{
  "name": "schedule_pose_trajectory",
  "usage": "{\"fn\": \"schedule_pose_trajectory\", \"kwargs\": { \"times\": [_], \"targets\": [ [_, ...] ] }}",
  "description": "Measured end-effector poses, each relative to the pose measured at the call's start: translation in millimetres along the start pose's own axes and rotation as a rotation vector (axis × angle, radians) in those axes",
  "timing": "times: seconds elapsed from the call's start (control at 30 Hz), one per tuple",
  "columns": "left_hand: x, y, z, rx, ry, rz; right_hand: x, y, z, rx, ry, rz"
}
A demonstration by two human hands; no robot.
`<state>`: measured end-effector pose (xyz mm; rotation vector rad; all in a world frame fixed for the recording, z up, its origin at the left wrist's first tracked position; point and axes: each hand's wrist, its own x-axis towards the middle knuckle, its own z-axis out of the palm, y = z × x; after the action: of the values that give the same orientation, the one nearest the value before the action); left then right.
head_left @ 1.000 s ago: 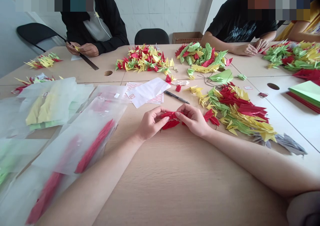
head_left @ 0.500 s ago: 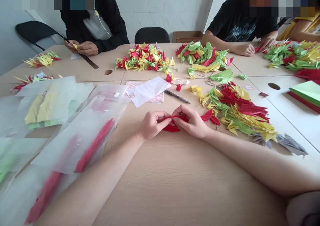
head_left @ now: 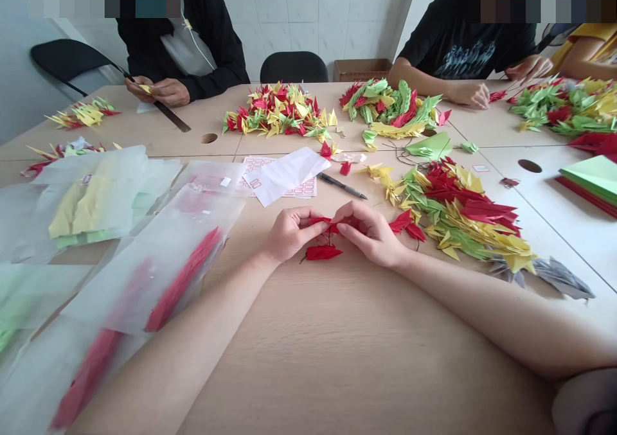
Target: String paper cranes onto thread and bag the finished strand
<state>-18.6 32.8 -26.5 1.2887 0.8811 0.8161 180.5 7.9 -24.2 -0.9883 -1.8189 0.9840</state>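
Between my left hand (head_left: 295,234) and my right hand (head_left: 369,232), a red folded paper piece (head_left: 320,221) is pinched at the fingertips, above the middle of the table. A dark thread runs down from it to another red folded paper piece (head_left: 324,252), which hangs or lies just below my fingers. More red folded pieces (head_left: 407,224) lie right beside my right hand, partly behind it. Farther right spreads a pile of red, yellow and green folded paper (head_left: 465,210).
Plastic bags (head_left: 193,197) with folded paper cover the left side. A pen (head_left: 342,186) and white papers (head_left: 289,171) lie ahead of my hands. Across the table sit several people, near colourful paper piles (head_left: 279,110). Green and red sheets (head_left: 590,178) are stacked at right.
The lower red piece now shows clearly below my hands with its thread. My fingertips have parted slightly. Across the table at right, a person's hand has lifted away from the red paper.
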Motion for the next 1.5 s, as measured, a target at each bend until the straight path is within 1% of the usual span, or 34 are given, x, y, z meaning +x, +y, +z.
{"fn": "schedule_pose_trajectory", "kwargs": {
  "times": [0.1,0.13,0.2,0.27,0.33,0.53,0.63,0.83,1.03,1.2,1.37,1.5],
  "targets": [
    [-0.4,-1.5,0.0,-0.002,-0.004,-0.009,0.7,0.7,0.7,0.141,-0.061,0.18],
    [-0.8,-1.6,0.1,-0.006,-0.02,-0.018,1.3,0.8,0.9,0.144,-0.089,0.213],
    [-1.8,-0.8,0.1,-0.008,-0.06,-0.039,2.6,0.4,0.7,0.097,-0.149,0.233],
    [-2.7,0.9,-0.4,-0.002,-0.095,-0.064,3.4,-0.2,-0.3,0.046,-0.194,0.228],
    [-3.4,2.9,-1.3,0.006,-0.114,-0.086,3.8,-0.4,-1.5,0.015,-0.207,0.212],
    [-4.6,5.3,-1.7,0.022,-0.115,-0.085,4.1,2.6,-3.2,0.001,-0.246,0.135],
    [-5.2,4.9,-1.0,0.022,-0.114,-0.086,4.0,3.0,-3.4,0.015,-0.273,0.138],
    [-5.7,4.3,-0.8,0.02,-0.108,-0.085,4.0,2.4,-3.5,0.017,-0.286,0.128],
    [-5.7,3.9,-0.8,0.03,-0.119,-0.083,4.1,2.8,-3.5,0.06,-0.326,0.158],
    [-5.8,4.6,-1.7,0.054,-0.124,-0.054,4.2,2.2,-6.2,0.058,-0.344,0.142],
    [-5.8,4.0,-0.8,0.076,-0.128,0.006,3.3,2.2,-6.9,0.131,-0.358,0.172],
    [-5.4,4.2,0.8,0.094,-0.121,0.051,2.2,6.7,-5.0,0.093,-0.344,0.138]
  ]
}}
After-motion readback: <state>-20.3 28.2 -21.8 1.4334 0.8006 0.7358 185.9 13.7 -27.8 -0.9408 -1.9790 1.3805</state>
